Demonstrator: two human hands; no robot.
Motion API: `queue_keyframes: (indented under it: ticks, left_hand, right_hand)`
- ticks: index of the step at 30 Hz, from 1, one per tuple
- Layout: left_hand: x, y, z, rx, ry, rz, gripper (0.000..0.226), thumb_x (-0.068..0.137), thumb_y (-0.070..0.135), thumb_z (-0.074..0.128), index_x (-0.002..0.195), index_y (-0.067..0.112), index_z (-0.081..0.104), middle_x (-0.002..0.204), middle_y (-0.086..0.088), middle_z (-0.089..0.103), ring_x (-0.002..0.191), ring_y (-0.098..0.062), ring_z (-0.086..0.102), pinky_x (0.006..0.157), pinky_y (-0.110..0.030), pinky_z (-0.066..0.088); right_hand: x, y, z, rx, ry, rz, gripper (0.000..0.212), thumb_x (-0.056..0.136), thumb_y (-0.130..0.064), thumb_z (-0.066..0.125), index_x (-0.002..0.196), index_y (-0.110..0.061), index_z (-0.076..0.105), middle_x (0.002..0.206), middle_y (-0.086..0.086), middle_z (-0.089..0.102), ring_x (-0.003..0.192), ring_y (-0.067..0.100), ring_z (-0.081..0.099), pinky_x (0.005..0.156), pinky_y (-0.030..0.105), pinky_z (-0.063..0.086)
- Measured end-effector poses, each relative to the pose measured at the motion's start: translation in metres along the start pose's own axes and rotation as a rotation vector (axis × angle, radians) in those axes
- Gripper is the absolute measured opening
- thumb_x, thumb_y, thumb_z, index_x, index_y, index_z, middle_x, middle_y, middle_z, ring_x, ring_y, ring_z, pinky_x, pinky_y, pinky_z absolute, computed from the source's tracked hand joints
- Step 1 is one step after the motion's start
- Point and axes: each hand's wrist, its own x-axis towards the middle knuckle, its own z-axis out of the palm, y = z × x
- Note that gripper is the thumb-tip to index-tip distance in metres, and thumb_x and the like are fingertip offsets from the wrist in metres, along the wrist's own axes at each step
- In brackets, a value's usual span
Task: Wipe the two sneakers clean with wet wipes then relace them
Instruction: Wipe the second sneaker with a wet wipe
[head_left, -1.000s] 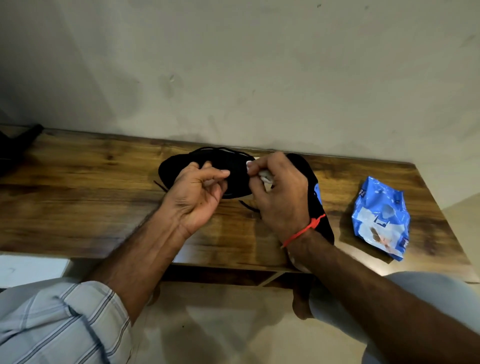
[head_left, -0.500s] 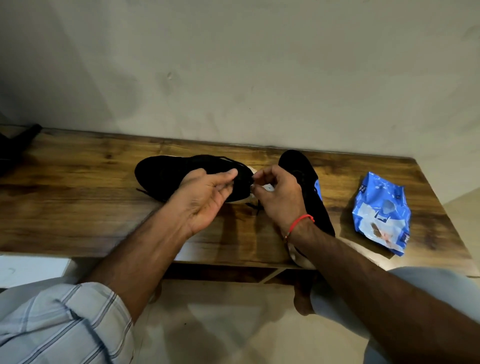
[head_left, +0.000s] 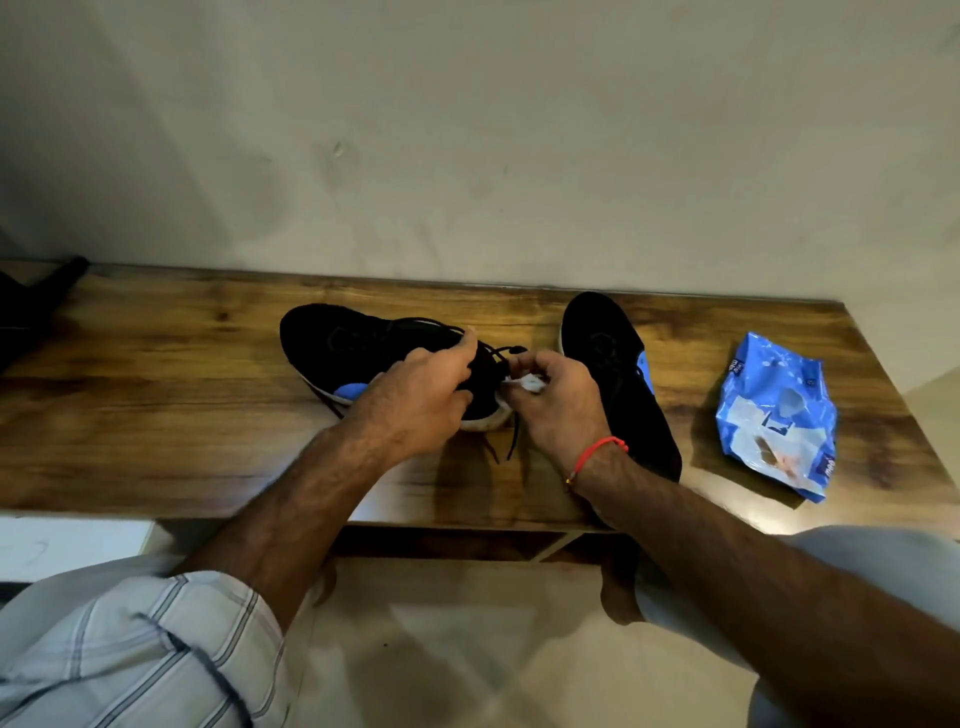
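Two black sneakers with blue patches lie on the wooden table (head_left: 156, 415). The left sneaker (head_left: 337, 343) lies across the table with its toe to the left and its heel under my hands. My left hand (head_left: 415, 400) grips its heel end, fingers curled over the collar. My right hand (head_left: 556, 405) pinches a crumpled white wet wipe (head_left: 527, 383) right at that heel; black lace ends (head_left: 511, 441) hang below it. The right sneaker (head_left: 608, 358) points away from me, partly hidden by my right wrist. A blue pack of wipes (head_left: 774, 421) lies at the right.
A plain wall rises straight behind the table. A dark object (head_left: 31, 306) sits at the table's far left end. The table's near edge runs just below my wrists, with my knees and a bare foot (head_left: 621, 597) on the floor beneath.
The left sneaker has swung round and come down flat on the table, toe further left. Both hands have moved with it to the heel end; the right one still pinches the wipe.
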Motion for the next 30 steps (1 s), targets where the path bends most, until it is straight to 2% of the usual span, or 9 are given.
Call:
queue_keyframes:
  ticks: [3,6,11,18,20,23,25,28,30]
  left_hand:
    - [-0.003,0.003,-0.015,-0.264,0.157,0.002,0.070,0.100,0.012,0.062,0.160,0.021,0.027,0.141,-0.001,0.061,0.135,-0.013,0.053,0.112,-0.027,0.041]
    - [-0.005,0.007,-0.026,-0.589,0.211,0.020,0.066,0.100,0.011,0.062,0.158,0.022,0.033,0.127,0.000,0.071,0.118,-0.009,0.066,0.107,-0.036,0.050]
    - [-0.016,0.018,-0.028,-0.875,0.251,0.106,0.049,0.104,0.006,0.053,0.137,0.041,0.045,0.099,0.007,0.078,0.086,-0.002,0.071,0.071,-0.019,0.058]
    - [-0.015,0.009,-0.028,-1.006,0.237,0.052,0.046,0.105,0.004,0.049,0.149,0.017,0.048,0.111,-0.005,0.077,0.103,-0.015,0.072,0.085,-0.022,0.057]
    - [-0.015,0.012,-0.027,-1.057,0.219,0.066,0.044,0.105,0.004,0.048,0.148,0.018,0.049,0.115,-0.004,0.076,0.104,-0.012,0.072,0.084,-0.020,0.056]
    - [-0.015,0.020,-0.028,-1.153,0.200,0.032,0.043,0.108,0.013,0.046,0.148,0.027,0.050,0.116,0.001,0.074,0.080,-0.008,0.070,0.058,-0.020,0.051]
    - [-0.015,0.022,-0.029,-1.172,0.184,0.004,0.041,0.108,0.022,0.046,0.147,0.035,0.050,0.117,0.005,0.073,0.072,-0.012,0.066,0.049,-0.024,0.041]
    - [-0.018,0.024,-0.029,-1.125,0.148,0.018,0.040,0.108,0.027,0.045,0.147,0.037,0.049,0.124,0.005,0.071,0.064,-0.009,0.067,0.045,-0.023,0.039]
    - [-0.020,0.026,-0.026,-1.109,0.123,0.035,0.039,0.108,0.023,0.047,0.145,0.035,0.050,0.107,0.014,0.074,0.059,-0.006,0.064,0.041,-0.021,0.038]
  right_hand:
    - [0.007,-0.006,-0.002,-0.037,0.106,-0.152,0.012,0.085,-0.012,0.073,0.088,-0.024,0.073,0.097,-0.002,0.071,0.094,0.012,0.066,0.086,0.036,0.056]
    - [0.012,-0.020,-0.008,-0.070,0.210,-0.413,0.012,0.086,-0.006,0.071,0.093,-0.015,0.075,0.098,-0.002,0.070,0.093,0.009,0.066,0.085,0.025,0.054]
    - [0.016,-0.042,-0.018,-0.079,0.307,-0.600,0.017,0.086,-0.002,0.068,0.099,-0.009,0.076,0.098,0.000,0.073,0.092,0.008,0.067,0.086,0.019,0.053]
    - [-0.024,-0.035,0.004,-0.230,0.055,-0.966,0.025,0.081,0.009,0.068,0.103,-0.001,0.074,0.108,0.010,0.071,0.104,0.022,0.063,0.098,0.025,0.048]
    - [-0.014,-0.038,-0.002,-0.223,0.077,-0.952,0.025,0.081,0.009,0.067,0.102,-0.002,0.074,0.107,0.008,0.071,0.103,0.024,0.065,0.096,0.030,0.050]
    - [0.003,-0.051,-0.018,-0.192,0.199,-0.865,0.022,0.083,0.006,0.066,0.099,-0.005,0.076,0.102,0.005,0.073,0.098,0.020,0.068,0.090,0.035,0.054]
    - [0.014,-0.056,-0.028,-0.164,0.286,-0.772,0.018,0.085,0.001,0.067,0.097,-0.008,0.076,0.098,0.002,0.074,0.093,0.013,0.068,0.087,0.028,0.055]
    - [0.025,-0.059,-0.035,-0.097,0.328,-0.591,0.017,0.087,-0.005,0.067,0.096,-0.016,0.076,0.094,-0.007,0.072,0.088,0.002,0.065,0.082,0.015,0.051]
    - [0.027,-0.059,-0.036,-0.089,0.320,-0.545,0.017,0.087,-0.006,0.066,0.096,-0.017,0.076,0.093,-0.010,0.071,0.088,0.002,0.065,0.080,0.013,0.050]
